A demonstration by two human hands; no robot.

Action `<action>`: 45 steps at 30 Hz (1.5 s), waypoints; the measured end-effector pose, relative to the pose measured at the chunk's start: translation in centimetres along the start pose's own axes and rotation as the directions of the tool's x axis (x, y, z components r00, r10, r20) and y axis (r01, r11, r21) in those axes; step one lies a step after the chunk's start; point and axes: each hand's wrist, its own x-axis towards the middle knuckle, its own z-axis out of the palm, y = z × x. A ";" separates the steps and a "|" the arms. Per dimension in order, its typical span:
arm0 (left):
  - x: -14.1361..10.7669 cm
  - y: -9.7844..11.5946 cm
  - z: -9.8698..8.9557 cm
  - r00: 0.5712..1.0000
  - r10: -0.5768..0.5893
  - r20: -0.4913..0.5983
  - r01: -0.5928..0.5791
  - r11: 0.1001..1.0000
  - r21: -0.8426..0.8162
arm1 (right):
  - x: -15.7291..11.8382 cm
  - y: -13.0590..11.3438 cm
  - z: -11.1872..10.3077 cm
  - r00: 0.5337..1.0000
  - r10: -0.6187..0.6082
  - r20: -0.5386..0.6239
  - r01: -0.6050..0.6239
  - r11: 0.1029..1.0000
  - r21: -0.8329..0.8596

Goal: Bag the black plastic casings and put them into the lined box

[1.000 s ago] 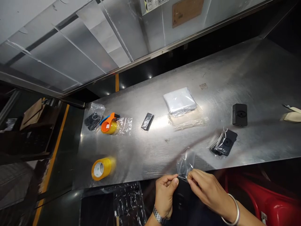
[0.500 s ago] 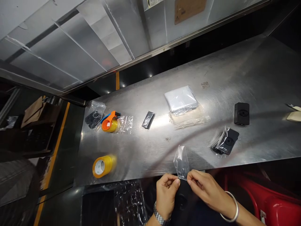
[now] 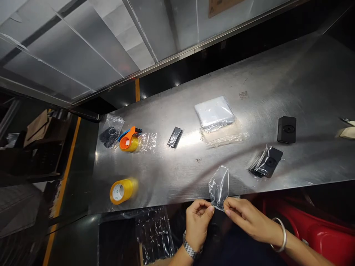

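Note:
A small clear plastic bag (image 3: 219,184) stands up between my hands at the table's front edge. My left hand (image 3: 197,221) pinches the lower left corner of the bag with thumb and finger. On the opposite side, my right hand (image 3: 246,218) pinches its lower right edge. Right of the bag lies a pile of flat black pieces in clear wrapping (image 3: 267,162). A black box-shaped device (image 3: 287,130) with a round feature on its face stands behind that pile.
A stack of clear plastic bags (image 3: 215,112) lies mid-table. Left of it are a small black wrapped packet (image 3: 175,137), an orange tape dispenser (image 3: 129,142), a bag of black parts (image 3: 111,133) and a yellow tape roll (image 3: 122,191). A red chair (image 3: 324,225) stands at the lower right.
The clear bag has spread wider between my hands and shifted slightly right. My right hand has moved a little to the right. The whole view has tilted slightly.

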 end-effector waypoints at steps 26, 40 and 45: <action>2.3 -2.4 0.0 0.957 -0.254 0.142 0.291 0.839 -0.459 | -0.5 2.7 3.9 0.910 -0.149 -0.388 0.114 0.987 -0.111; 1.5 -1.9 -0.3 0.979 -0.191 0.078 0.206 0.898 -0.388 | -1.2 2.0 6.4 0.787 -0.443 -0.429 0.266 0.871 -0.413; 0.6 -1.8 -0.5 0.969 -0.226 0.095 0.245 0.880 -0.406 | -1.3 2.1 6.5 0.832 -0.373 -0.411 0.253 0.914 -0.318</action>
